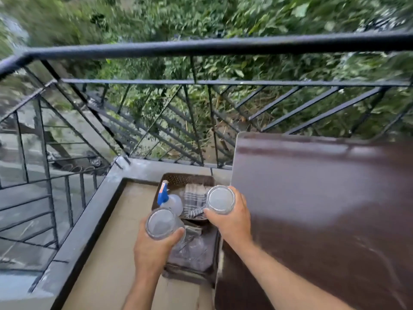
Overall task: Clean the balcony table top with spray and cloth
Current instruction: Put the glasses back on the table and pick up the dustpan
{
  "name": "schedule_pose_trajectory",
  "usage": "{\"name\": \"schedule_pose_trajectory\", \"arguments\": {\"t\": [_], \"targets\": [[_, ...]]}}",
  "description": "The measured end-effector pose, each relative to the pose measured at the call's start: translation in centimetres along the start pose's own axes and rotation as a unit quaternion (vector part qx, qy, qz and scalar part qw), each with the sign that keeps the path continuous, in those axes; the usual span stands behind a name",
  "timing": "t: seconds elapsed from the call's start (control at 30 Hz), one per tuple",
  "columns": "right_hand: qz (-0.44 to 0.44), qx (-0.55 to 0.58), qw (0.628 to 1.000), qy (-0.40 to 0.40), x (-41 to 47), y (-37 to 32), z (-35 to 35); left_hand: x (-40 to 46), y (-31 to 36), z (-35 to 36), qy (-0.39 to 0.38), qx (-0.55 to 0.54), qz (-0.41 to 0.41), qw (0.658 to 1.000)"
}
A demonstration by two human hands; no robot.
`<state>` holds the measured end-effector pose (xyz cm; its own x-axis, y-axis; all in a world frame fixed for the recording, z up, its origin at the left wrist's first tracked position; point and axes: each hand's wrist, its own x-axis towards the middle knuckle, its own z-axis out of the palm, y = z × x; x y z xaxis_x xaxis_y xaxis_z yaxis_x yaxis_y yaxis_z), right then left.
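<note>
Below, left hand (154, 247) wrapped round a clear glass (161, 223), thumb across near side, rim up. Right hand (232, 218) gripped second clear glass (220, 199), fingers curled round its wall, rim up too. Both glasses held above brown tray (192, 268) on balcony floor (107, 253), just left of table edge. In tray's far end: spray bottle (173, 203) with blue trigger head, upright or near it, partly hidden behind left glass. Beside it to the right, folded checked cloth (194, 195), grey-white, lying flat, near corner tucked behind right glass. Near end of tray held something clear and crinkled, too blurred to name. Dark brown glossy table top (324, 209) at right, bare surface with pale reflections, right forearm crossing its left edge. Black metal railing (201, 47) along balcony's far and left sides, green foliage (223, 16) beyond. Grey ledge under railing. Overall motion blur, fine detail lost.
</note>
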<state>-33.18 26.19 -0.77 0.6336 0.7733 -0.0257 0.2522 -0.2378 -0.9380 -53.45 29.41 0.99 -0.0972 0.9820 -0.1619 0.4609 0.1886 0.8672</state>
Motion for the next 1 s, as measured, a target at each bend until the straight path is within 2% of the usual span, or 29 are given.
{"name": "schedule_pose_trajectory", "arguments": {"t": [0.17, 0.33, 0.43, 0.67, 1.0], "targets": [[-0.014, -0.003, 0.999, 0.032, 1.9, -0.9, -8.1, -3.5, 5.3, 4.8, -0.035, 0.001, 0.031, 0.999], [-0.005, -0.007, 0.998, 0.062, 2.9, 1.1, -16.7, -7.6, 9.7, 10.6, -0.077, -0.023, 0.054, 0.995], [0.016, -0.021, 0.996, 0.085, 2.6, 3.7, -22.0, -10.1, 10.9, 14.4, -0.093, -0.016, 0.08, 0.992], [0.068, -0.039, 0.988, 0.135, 1.4, 9.9, -32.2, -15.4, 12.3, 23.1, -0.167, 0.008, 0.075, 0.983], [0.121, -0.072, 0.976, 0.165, 2.6, 15.6, -41.3, -18.2, 14.4, 31.8, -0.225, 0.056, 0.072, 0.97]]}}
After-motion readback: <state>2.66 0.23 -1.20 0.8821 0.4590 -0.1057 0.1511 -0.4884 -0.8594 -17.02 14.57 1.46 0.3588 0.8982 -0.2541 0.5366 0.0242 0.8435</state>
